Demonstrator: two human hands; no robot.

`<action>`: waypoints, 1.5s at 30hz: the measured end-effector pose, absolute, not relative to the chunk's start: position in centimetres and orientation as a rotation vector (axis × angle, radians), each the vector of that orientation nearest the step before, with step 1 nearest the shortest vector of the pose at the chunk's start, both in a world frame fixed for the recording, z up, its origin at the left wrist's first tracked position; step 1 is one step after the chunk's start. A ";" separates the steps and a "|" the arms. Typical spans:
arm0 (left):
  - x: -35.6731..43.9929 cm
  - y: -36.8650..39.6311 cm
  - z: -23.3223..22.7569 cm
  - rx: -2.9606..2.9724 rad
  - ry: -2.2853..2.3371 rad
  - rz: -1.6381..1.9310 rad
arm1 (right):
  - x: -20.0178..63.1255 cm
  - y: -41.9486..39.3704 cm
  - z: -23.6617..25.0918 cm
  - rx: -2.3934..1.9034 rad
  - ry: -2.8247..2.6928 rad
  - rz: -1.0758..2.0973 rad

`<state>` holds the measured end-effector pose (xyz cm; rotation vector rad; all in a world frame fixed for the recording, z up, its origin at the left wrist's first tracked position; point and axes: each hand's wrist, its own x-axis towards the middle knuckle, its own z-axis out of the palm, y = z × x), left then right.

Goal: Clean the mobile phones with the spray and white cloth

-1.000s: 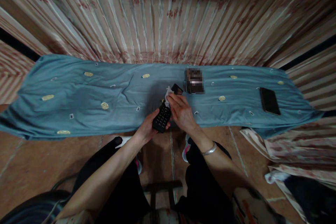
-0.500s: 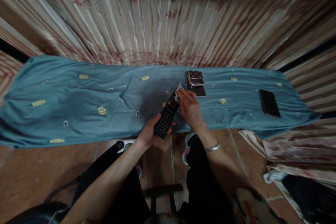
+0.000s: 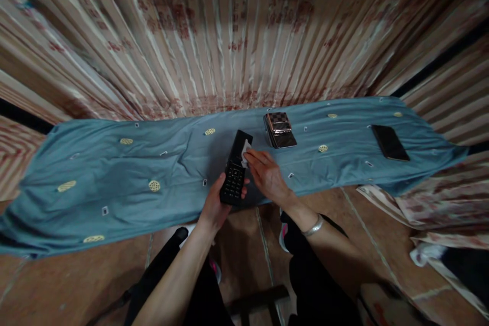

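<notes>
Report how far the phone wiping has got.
Done: cannot tell. In hand: the left hand holds the open black flip phone while the right hand presses a white wipe on its screen half. Left: the checkered flip phone and black smartphone lie untouched on the blue cloth.

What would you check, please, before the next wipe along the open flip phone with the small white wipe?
1. Left hand holds the flip phone by its keypad half: ok.
2. Phone opened flat, screen half pointing away: ok.
3. Right hand pinches the white wipe against the screen half: ok.
4. Wipe's dampness or cleanliness: cannot tell.
5. Second flip phone lies apart on the blue cloth, clear of the hands: ok.
6. Flat black phone lies far to the right on the cloth: ok.
</notes>
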<state>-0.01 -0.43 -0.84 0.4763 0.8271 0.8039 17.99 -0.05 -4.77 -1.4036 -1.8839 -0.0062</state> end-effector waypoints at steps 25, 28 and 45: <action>1.1 -1.3 -1.2 0.509 0.863 0.771 | 18.1 -1.6 -4.6 -1.370 -2.025 0.048; 1.0 -1.4 -1.7 0.549 0.873 0.764 | 17.8 -1.7 -4.6 -1.360 -2.051 0.063; 0.9 -1.7 -2.0 0.656 0.859 0.709 | 18.6 -0.9 -4.2 -1.397 -2.007 -0.045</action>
